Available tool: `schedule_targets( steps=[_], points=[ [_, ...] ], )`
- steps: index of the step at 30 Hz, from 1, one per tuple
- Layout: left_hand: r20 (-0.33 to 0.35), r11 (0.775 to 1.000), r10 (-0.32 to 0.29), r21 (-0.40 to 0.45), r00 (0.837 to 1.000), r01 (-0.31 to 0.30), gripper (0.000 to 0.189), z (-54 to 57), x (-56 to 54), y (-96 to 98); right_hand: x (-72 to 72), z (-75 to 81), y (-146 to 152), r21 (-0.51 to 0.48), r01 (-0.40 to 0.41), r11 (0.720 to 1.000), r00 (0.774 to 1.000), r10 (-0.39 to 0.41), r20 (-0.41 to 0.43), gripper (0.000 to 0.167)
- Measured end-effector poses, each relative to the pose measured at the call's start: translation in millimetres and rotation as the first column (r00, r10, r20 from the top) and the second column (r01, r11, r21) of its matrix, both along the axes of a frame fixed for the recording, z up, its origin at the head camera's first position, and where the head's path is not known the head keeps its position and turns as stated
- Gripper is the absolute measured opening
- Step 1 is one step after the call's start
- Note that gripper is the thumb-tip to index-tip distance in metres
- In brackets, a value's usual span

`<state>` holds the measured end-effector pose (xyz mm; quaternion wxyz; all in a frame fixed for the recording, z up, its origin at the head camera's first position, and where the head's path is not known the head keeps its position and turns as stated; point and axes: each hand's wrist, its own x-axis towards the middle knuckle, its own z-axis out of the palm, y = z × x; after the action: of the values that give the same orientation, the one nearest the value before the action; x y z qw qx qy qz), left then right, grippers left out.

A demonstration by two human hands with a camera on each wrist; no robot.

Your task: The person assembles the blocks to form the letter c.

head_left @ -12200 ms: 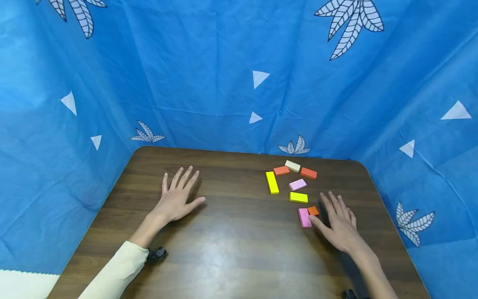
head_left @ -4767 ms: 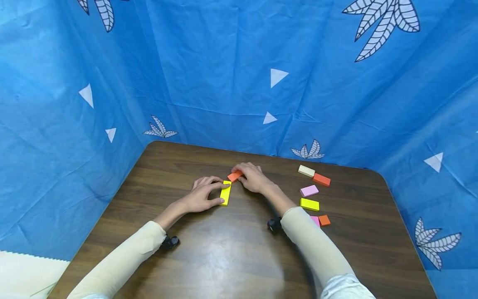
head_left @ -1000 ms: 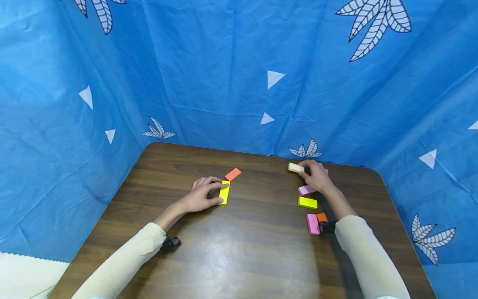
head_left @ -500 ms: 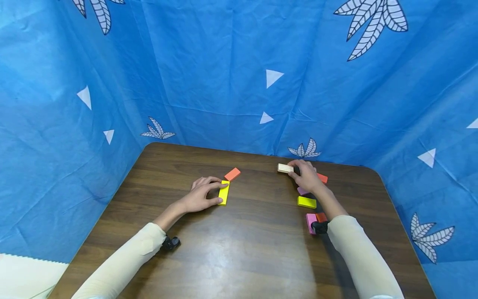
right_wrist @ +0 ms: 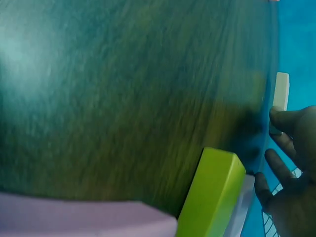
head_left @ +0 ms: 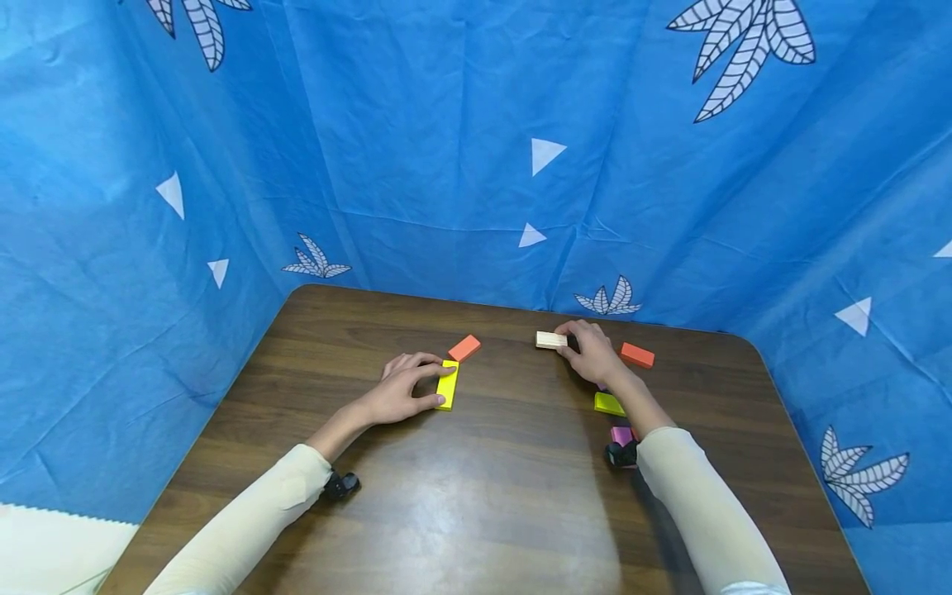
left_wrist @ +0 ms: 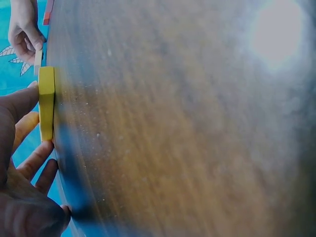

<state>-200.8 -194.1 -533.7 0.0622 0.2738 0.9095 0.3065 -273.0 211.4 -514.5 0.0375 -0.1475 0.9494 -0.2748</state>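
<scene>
My left hand (head_left: 394,397) rests at a yellow wooden block (head_left: 448,387) lying flat on the table, its thumb at the near end and index finger at the far end. In the left wrist view the same yellow block (left_wrist: 46,103) sits against the fingertips. An orange-red block (head_left: 464,348) lies slanted just beyond its far end. My right hand (head_left: 595,355) pinches one end of a cream block (head_left: 549,340) between thumb and finger, to the right of the orange-red one. The right wrist view shows this cream block (right_wrist: 281,91) jutting out from the fingertips.
At the right of the wooden table (head_left: 476,496) lie another orange-red block (head_left: 637,355), a second yellow block (head_left: 608,403) and a pink block (head_left: 621,434). The right arm partly covers some of them. A blue patterned cloth (head_left: 416,165) encloses the table's back and sides.
Earlier, the right hand placed the orange-red block by the yellow one. Over the last second it has carried the cream block leftward from the right-hand group. My left hand stays put.
</scene>
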Motion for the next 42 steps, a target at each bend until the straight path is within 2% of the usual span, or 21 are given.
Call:
schedule_targets(
  steps=[3,7,11,20,32,42],
  points=[
    [-0.04,1.0,-0.009,0.021,0.999,0.01,0.052,-5.0,-1.4,-1.0,0.5,0.3,-3.9,0.01,-0.013,1.0,1.0,0.013,-0.01,0.033],
    [-0.06,0.998,-0.017,0.052,0.998,0.021,0.051,-4.7,-0.3,-1.1,-0.3,-0.5,-9.4,0.019,-0.031,0.999,0.999,0.032,-0.029,0.033],
    [-0.038,0.998,-0.014,0.062,0.999,0.017,0.052,-0.4,1.8,-0.2,-2.0,-1.0,-16.5,0.01,-0.043,0.999,0.998,0.044,-0.035,0.032],
    [0.018,1.0,0.006,0.006,1.0,-0.006,0.055,4.6,2.2,-0.4,-6.2,-2.6,-36.3,-0.009,-0.064,0.998,0.998,0.064,-0.03,0.033],
    [0.012,1.0,0.003,0.002,1.0,-0.003,0.054,0.4,1.7,-2.4,-11.2,-6.6,-53.3,0.007,-0.078,0.997,0.996,0.078,-0.047,0.031],
    [0.02,1.0,0.008,0.003,1.0,-0.009,0.053,1.9,2.6,0.1,-10.6,-6.9,-70.7,0.024,-0.093,0.995,0.994,0.094,-0.059,0.031]
  ],
)
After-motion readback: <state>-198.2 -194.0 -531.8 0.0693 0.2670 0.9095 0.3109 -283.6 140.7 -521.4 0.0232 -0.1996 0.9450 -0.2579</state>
